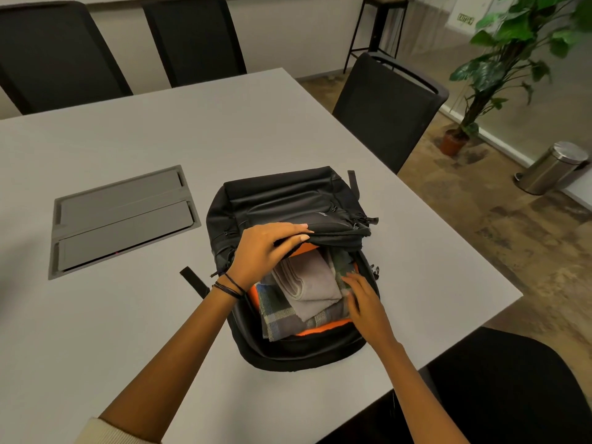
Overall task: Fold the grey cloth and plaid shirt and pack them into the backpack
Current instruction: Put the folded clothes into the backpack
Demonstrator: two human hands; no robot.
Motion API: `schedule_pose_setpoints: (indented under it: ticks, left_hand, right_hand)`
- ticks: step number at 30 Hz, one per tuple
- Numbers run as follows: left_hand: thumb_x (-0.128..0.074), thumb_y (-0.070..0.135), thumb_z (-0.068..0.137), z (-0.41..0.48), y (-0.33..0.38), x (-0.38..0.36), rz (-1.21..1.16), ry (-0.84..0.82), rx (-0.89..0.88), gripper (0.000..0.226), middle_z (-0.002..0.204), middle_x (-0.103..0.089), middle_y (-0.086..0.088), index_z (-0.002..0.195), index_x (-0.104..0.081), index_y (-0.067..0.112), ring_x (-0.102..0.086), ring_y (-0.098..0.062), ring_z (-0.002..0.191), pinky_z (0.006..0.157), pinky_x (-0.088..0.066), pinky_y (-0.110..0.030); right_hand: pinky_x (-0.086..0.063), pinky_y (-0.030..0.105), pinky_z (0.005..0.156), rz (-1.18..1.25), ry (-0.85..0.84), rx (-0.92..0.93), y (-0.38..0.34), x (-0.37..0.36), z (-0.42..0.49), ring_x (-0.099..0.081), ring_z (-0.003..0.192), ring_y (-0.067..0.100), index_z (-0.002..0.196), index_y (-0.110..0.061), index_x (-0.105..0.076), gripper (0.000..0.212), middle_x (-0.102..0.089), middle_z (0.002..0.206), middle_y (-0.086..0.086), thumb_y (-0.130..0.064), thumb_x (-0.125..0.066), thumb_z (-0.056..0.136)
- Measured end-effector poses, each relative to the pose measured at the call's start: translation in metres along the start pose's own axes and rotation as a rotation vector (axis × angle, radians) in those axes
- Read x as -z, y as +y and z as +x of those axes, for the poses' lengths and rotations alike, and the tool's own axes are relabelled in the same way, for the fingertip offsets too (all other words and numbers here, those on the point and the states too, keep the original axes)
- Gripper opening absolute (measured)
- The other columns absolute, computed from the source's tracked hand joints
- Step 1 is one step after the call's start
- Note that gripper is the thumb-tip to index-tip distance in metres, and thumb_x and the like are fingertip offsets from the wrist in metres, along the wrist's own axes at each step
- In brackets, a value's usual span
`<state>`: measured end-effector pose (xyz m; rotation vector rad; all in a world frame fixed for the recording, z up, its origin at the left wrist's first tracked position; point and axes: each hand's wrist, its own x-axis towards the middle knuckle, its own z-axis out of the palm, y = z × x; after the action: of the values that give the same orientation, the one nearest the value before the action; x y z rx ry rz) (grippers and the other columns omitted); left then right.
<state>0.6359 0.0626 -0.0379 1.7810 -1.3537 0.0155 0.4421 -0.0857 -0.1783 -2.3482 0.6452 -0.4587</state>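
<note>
A black backpack [282, 200] with an orange lining lies open on the grey table. Inside it the folded grey cloth [315, 280] rests on top of the folded plaid shirt [282, 315]. My left hand [266, 248] grips the edge of the backpack's front flap and holds it lifted. My right hand [365, 299] lies flat inside the opening, fingers pressed on the right side of the plaid shirt next to the grey cloth, holding nothing.
A grey cable hatch [121, 219] is set into the table [128, 331] left of the backpack. Black chairs [387, 110] stand around the table, one at the near right. A potted plant [499, 68] and a steel bin [551, 168] stand on the floor to the right.
</note>
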Motion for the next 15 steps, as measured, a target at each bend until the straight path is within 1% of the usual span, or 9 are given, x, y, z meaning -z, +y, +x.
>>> schedule_pose_setpoints:
  ticks: [2,4,6,8,9,11,13,15]
  left_hand:
    - [-0.055,0.042,0.087,-0.002,0.003,-0.002,-0.040,0.024,0.048,0.036,0.106,-0.071,0.002,0.109,-0.069,0.018,-0.061,-0.006,0.103,0.088,-0.049,-0.015]
    - [-0.055,0.039,0.085,-0.003,0.005,-0.003,-0.068,0.041,0.092,0.035,0.105,-0.071,0.002,0.108,-0.070,0.017,-0.062,-0.005,0.102,0.088,-0.050,-0.017]
    - [-0.055,0.040,0.084,-0.005,0.007,-0.004,-0.093,0.043,0.129,0.035,0.104,-0.071,0.002,0.106,-0.071,0.017,-0.062,-0.004,0.101,0.087,-0.050,-0.017]
    - [-0.056,0.041,0.084,-0.006,0.008,-0.004,-0.121,0.037,0.164,0.035,0.103,-0.071,0.003,0.105,-0.071,0.017,-0.063,-0.003,0.100,0.088,-0.050,-0.017]
    - [-0.056,0.041,0.083,-0.007,0.008,-0.004,-0.133,0.036,0.178,0.036,0.103,-0.071,0.004,0.104,-0.071,0.017,-0.063,-0.003,0.100,0.088,-0.050,-0.016]
    - [-0.059,0.038,0.083,-0.008,0.008,-0.005,-0.151,0.043,0.202,0.033,0.102,-0.071,0.003,0.103,-0.072,0.016,-0.064,-0.002,0.099,0.088,-0.050,-0.017]
    - [-0.066,0.027,0.084,-0.007,0.010,-0.005,-0.184,0.041,0.226,0.023,0.100,-0.071,0.003,0.102,-0.072,0.014,-0.064,-0.002,0.097,0.089,-0.051,-0.019]
    - [-0.066,0.018,0.084,-0.006,0.010,-0.005,-0.228,0.018,0.246,0.018,0.098,-0.071,0.004,0.101,-0.072,0.014,-0.065,-0.003,0.096,0.088,-0.051,-0.020]
  right_hand:
    - [-0.044,0.029,0.101,-0.019,0.015,0.047,0.001,0.002,-0.010,-0.045,0.117,0.007,0.126,-0.009,-0.053,0.035,-0.053,0.128,0.007,-0.002,-0.047,0.093]
    - [-0.046,0.027,0.098,-0.045,0.015,0.094,0.002,0.001,-0.020,-0.047,0.113,0.008,0.123,-0.009,-0.055,0.034,-0.053,0.125,0.008,-0.001,-0.048,0.091]
    - [-0.048,0.021,0.091,-0.045,0.022,0.120,-0.001,-0.001,-0.028,-0.051,0.107,0.009,0.117,-0.010,-0.056,0.029,-0.054,0.119,0.006,-0.002,-0.050,0.090]
    - [-0.051,0.019,0.082,-0.037,0.012,0.163,-0.009,-0.004,-0.035,-0.056,0.097,0.008,0.108,-0.011,-0.057,0.020,-0.058,0.108,0.004,-0.008,-0.050,0.091]
    - [-0.052,0.018,0.078,-0.036,-0.009,0.196,-0.013,-0.005,-0.037,-0.057,0.091,0.007,0.104,-0.012,-0.058,0.017,-0.060,0.101,0.003,-0.012,-0.048,0.091]
    - [-0.050,0.017,0.071,-0.057,-0.086,0.251,-0.024,-0.009,-0.041,-0.057,0.081,0.005,0.096,-0.011,-0.062,0.019,-0.064,0.089,0.001,-0.018,-0.045,0.090]
    - [-0.049,0.015,0.069,-0.110,-0.178,0.297,-0.031,-0.016,-0.044,-0.059,0.076,0.007,0.090,-0.012,-0.065,0.022,-0.065,0.084,0.000,-0.020,-0.045,0.090]
    - [-0.050,0.015,0.066,-0.169,-0.247,0.320,-0.036,-0.026,-0.045,-0.062,0.073,0.008,0.086,-0.014,-0.068,0.021,-0.067,0.082,-0.001,-0.022,-0.048,0.087]
